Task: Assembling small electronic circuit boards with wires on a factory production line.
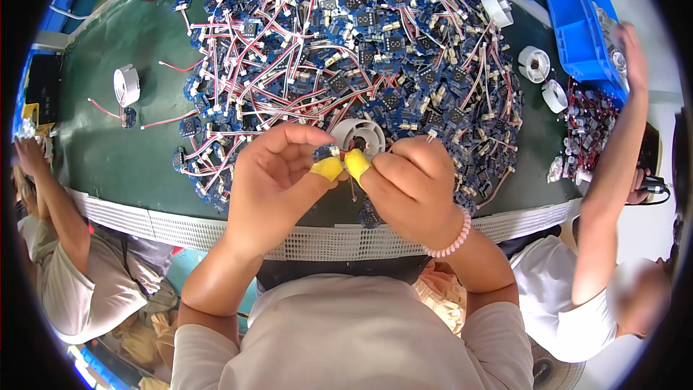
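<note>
My left hand [268, 186] is closed, pinching a small blue circuit board [324, 152] with a pale connector between thumb and index finger. Against it, my right hand [413, 186] is closed on a thin wire lead, its end mostly hidden by the fingertips. Yellow coverings wrap both thumbs. Just beyond the fingertips sits a white round plastic housing [359, 128] with a dark part inside; whether a finger touches it is hard to tell. Behind my hands spreads a large heap of blue circuit boards [393, 43] with red, white and black leads.
Left on the green table [86, 130] stand another white housing [126, 84] and a loose board [128, 118]. More housings [534, 63], blue bins [577, 29] and a pile of small wired parts [588, 126] lie right. A co-worker's arm [613, 166] reaches in there; another person sits left.
</note>
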The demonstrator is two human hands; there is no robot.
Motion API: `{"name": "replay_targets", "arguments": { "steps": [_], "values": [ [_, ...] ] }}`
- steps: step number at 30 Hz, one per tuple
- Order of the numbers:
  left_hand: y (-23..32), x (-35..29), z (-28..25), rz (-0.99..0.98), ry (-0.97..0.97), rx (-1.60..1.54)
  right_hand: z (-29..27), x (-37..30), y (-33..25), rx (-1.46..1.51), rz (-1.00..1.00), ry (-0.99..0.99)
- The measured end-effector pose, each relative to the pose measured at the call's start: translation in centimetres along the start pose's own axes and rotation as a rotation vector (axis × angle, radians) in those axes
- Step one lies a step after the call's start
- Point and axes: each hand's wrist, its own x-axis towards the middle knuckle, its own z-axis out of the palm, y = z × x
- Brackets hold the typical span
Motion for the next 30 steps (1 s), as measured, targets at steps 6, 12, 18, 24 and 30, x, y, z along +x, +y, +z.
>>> {"name": "replay_targets", "arguments": {
  "steps": [6,12,18,24,30],
  "values": [
    [0.0,0.3,-0.2,-0.053,-0.036,-0.039,0.2,0.0,-0.2,0.066,-0.029,-0.044],
    [-0.5,0.0,0.2,0.066,0.004,-0.012,0.6,0.3,-1.1,0.311,0.388,0.011],
    [-0.4,-0.3,0.2,0.108,0.014,0.057,0.2,0.7,-0.8,0.483,0.586,-0.030],
    [-0.5,-0.5,-0.2,0.106,0.007,0.149,-0.2,1.0,-0.3,0.366,0.459,-0.072],
    [-0.4,-0.8,-0.5,0.075,-0.009,0.157,-0.2,1.0,-0.7,0.310,0.394,-0.095]
  ]
}}
